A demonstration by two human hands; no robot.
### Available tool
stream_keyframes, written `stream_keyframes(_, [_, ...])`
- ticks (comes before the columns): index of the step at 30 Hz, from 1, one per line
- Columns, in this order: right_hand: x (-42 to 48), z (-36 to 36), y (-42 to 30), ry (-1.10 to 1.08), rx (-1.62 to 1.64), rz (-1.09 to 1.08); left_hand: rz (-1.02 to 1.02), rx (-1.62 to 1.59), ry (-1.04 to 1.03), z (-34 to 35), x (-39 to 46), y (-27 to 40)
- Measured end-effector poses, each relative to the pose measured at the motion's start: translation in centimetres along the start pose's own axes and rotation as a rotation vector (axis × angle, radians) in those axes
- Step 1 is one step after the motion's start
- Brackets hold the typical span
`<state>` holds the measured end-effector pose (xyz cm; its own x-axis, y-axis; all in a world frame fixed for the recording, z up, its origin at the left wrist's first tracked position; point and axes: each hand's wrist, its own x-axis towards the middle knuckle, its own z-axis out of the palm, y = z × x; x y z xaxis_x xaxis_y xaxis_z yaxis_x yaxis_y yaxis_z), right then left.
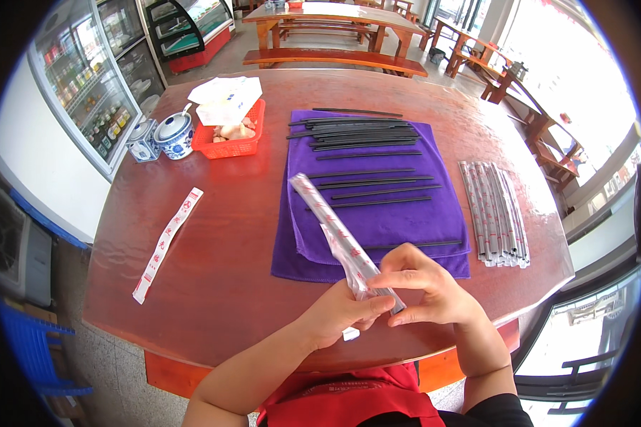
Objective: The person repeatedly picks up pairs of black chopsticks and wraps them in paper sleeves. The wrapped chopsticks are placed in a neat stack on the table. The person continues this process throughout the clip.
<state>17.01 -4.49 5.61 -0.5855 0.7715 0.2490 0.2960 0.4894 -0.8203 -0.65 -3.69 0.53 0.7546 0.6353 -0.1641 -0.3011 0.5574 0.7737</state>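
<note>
My left hand grips a clear plastic chopstick sleeve with red print, dark chopsticks inside it, along with a crumpled white wrapper. At the sleeve's lower end is my right hand, its fingers around the end and the thumb apart from the forefinger; whether it pinches the sleeve is unclear. Beyond the hands, black chopsticks lie spread on a folded purple cloth. A pile of sleeved chopsticks rests right of the cloth. One flat paper chopstick wrapper lies on the left.
The wooden table also holds a red plastic basket with garlic and a white tissue pack, plus a blue-and-white lidded jar and a matching square container. A glass-door fridge stands beyond the left edge.
</note>
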Motion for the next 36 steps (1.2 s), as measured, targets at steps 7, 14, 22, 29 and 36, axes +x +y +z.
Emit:
stream_keyframes(7, [-1.6,-0.2,1.6,0.074,0.187,0.162,0.004,0.069,0.052,0.6,0.6,0.1])
stream_keyframes(14, [-6.3,-4.5,1.5,0.452,-0.028,0.146,0.149,-0.057,0.114,0.7,0.8,0.3])
stream_keyframes(22, [-15.7,-12.1,2.5,0.781,-0.283,0.526,0.107,-0.096,0.134,1.2,1.3,0.1])
stream_keyframes(29, [-18.2,-14.7,4.3,0.735,-0.467,0.636,0.113,-0.045,0.109,1.2,1.4,0.0])
stream_keyframes(36, [-15.8,-13.4,3.8,0.816,-0.613,0.845,0.228,-0.028,0.17,0.4,0.8,0.1])
